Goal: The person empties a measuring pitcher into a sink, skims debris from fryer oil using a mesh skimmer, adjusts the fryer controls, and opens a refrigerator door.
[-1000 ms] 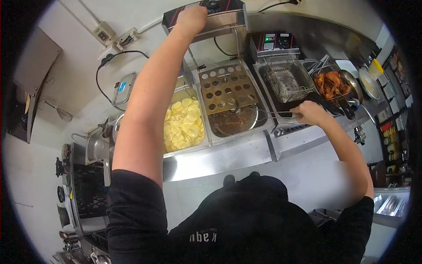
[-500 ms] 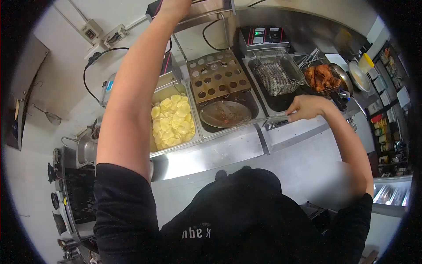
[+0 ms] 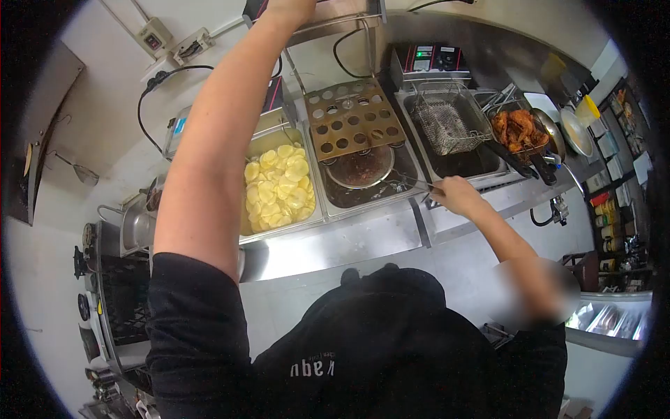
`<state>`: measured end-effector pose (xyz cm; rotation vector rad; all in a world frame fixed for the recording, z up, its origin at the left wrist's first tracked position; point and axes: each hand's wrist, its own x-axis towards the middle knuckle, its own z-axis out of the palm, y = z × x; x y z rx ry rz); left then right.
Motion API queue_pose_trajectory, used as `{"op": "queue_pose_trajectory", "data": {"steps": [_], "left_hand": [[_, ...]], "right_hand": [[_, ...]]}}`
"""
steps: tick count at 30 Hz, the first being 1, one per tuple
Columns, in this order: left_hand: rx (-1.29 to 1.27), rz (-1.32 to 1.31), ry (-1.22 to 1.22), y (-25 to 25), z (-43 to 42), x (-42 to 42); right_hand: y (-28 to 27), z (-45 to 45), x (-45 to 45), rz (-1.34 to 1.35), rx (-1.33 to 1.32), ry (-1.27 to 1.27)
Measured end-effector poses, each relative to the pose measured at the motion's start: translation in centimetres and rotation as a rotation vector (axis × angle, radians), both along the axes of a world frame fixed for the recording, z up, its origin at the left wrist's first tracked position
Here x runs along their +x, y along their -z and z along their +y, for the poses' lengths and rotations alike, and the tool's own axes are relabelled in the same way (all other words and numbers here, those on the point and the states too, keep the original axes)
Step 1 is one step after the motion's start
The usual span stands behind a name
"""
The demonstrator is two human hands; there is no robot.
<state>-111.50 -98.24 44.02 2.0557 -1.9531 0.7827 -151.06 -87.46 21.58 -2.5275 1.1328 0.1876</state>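
At the top edge, my left hand (image 3: 293,10) grips a raised fryer control box (image 3: 349,12); its fingers are mostly hidden. Metal legs run down from the box to a perforated metal plate (image 3: 356,124), tilted over the middle fryer tank (image 3: 408,164). My right hand (image 3: 457,195) is closed around the handle of a round mesh skimmer (image 3: 359,167). Dark crumbs lie in the skimmer, whose far edge is under the plate's front edge. Dark oil shows around it in the tank.
Sliced potatoes (image 3: 279,187) fill the left tank. A wire fry basket (image 3: 447,122) sits over the right tank, beside a basket of fried chicken (image 3: 520,129). Black basket handles (image 3: 513,160) stick out forward. A power cord (image 3: 139,112) hangs on the wall at left.
The skimmer has shifted from lying wide and tilted near the tank's front to partly under the plate. My right hand has moved slightly left and down with its handle. The left hand keeps its hold.
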Motion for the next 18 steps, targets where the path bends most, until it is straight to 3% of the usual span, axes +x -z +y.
{"op": "queue_pose_trajectory", "data": {"steps": [9, 18], "left_hand": [[-0.049, -0.113, 0.015, 0.3, -0.4, 1.2], [-0.018, -0.082, 0.000, -0.4, 0.0, 0.6]], "right_hand": [[1.2, -0.4, -3.3, -0.108, -0.058, 0.022], [-1.4, -6.0, -2.6, 0.234, -0.794, -0.208]]}}
